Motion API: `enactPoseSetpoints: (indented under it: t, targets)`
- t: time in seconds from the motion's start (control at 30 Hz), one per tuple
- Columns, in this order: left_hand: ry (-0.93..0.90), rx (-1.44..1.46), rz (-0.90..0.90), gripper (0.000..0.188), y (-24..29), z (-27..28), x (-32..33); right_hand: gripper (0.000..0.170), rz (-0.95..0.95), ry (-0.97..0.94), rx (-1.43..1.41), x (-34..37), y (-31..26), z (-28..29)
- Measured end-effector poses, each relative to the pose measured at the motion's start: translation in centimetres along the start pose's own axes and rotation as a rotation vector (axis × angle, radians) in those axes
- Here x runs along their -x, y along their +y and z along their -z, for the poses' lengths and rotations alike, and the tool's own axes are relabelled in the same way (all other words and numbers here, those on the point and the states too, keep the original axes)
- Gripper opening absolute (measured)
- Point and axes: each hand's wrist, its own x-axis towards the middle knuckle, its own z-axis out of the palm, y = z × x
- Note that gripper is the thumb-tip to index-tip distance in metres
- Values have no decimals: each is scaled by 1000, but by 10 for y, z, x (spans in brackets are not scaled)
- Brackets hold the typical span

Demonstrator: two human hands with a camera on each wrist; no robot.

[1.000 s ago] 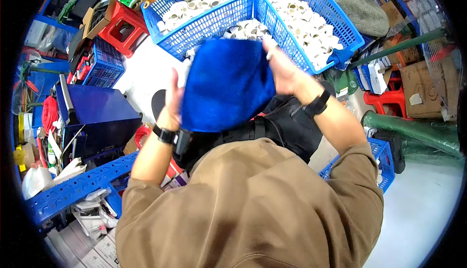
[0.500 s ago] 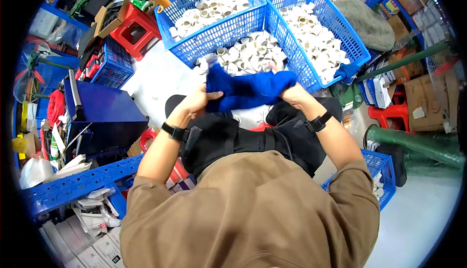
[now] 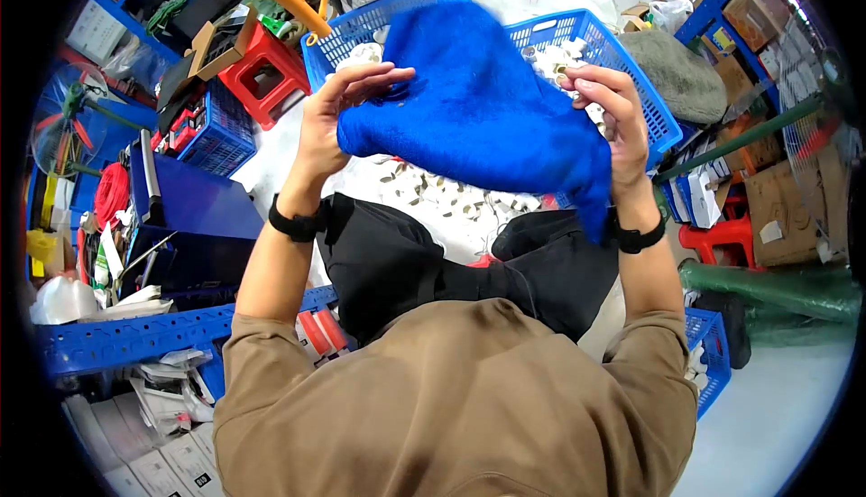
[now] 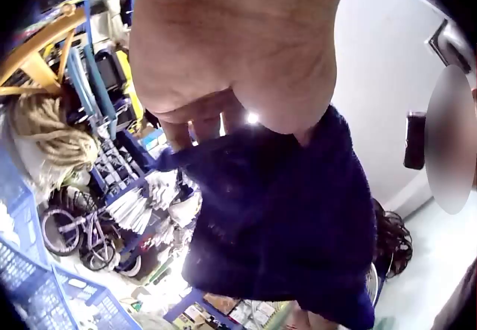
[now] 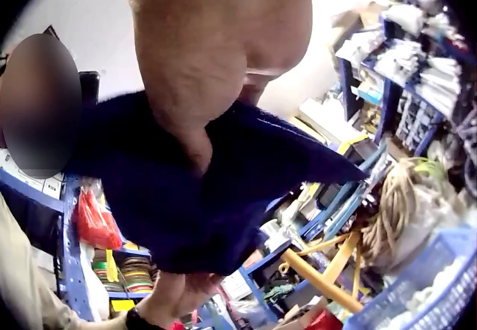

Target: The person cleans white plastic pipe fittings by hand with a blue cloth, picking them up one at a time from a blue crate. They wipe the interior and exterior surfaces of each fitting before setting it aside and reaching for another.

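Observation:
A blue towel [image 3: 478, 109] is spread in the air between my two hands, above the lap, one lower corner hanging down at the right. My left hand [image 3: 327, 116] grips its left edge, with the fingers partly behind the cloth. At the opposite side my right hand [image 3: 622, 118] holds the towel, fingers bent and raised. In the left wrist view the dark-looking towel [image 4: 276, 218] drops below the palm. The right wrist view has the thumb [image 5: 195, 151] lying against the cloth. White pipe fittings [image 3: 442, 192] are piled on the floor behind and below the towel.
Two blue crates [image 3: 654, 105] [image 3: 347, 28] holding white fittings stand ahead, partly covered by the towel. A red stool [image 3: 262, 73] and a dark blue cabinet [image 3: 189, 199] are on the left. Further right lie a green wrapped roll [image 3: 767, 289] and a cardboard box [image 3: 785, 186].
The towel went from spread to bunched low over the lap, then was raised and spread again. Both hands have moved up and further apart, and the head view has tilted up slightly.

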Motion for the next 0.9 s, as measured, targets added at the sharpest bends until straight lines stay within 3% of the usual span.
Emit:
enactPoseSetpoints:
  t: [0.07,0.13,0.2,0.23,0.3,0.33,0.4,0.47,0.53,0.6,0.67,0.7,0.73,0.8,0.87,0.9]
  targets:
    - [-20,-243,-15,32,7,9,-10,32,119,-91,316,-18,-1,10]
    - [-37,-412,-12,21,5,22,-13,22,92,-141,408,-19,7,20]
    - [9,-483,-23,17,2,25,-13,19,40,-51,307,-20,8,18]
    - [56,-382,-38,17,-2,26,-12,19,41,-50,309,-20,7,17]
    - [105,-123,-10,19,-10,26,-11,22,-297,-7,241,-18,4,14]
    - [107,-123,-8,19,-12,27,-11,22,-397,-133,239,-17,11,18]
    - [-11,36,343,26,-12,29,-9,20,-452,-197,70,-15,18,17]
    - [-63,59,344,30,-30,33,4,17,-436,-225,-49,-20,11,23]
    - [183,470,489,34,-36,29,18,15,-420,-249,-166,-22,10,28]
    - [95,217,301,36,-23,26,22,14,-378,-183,-267,-19,13,30]
    - [-55,37,360,27,-12,26,17,14,-444,-122,-242,-15,8,26]
    - [-93,167,343,19,-10,34,12,15,-507,-62,-300,-14,9,25]
    - [-6,102,228,14,-10,30,15,16,-565,1,-357,-14,11,25]
    - [-125,-67,43,14,1,33,12,16,-531,-6,-274,-9,14,29]
    - [-134,-154,42,22,11,28,12,16,-498,-24,-225,-5,17,31]
    - [-150,-388,27,26,11,27,13,13,-501,34,-206,-8,16,24]
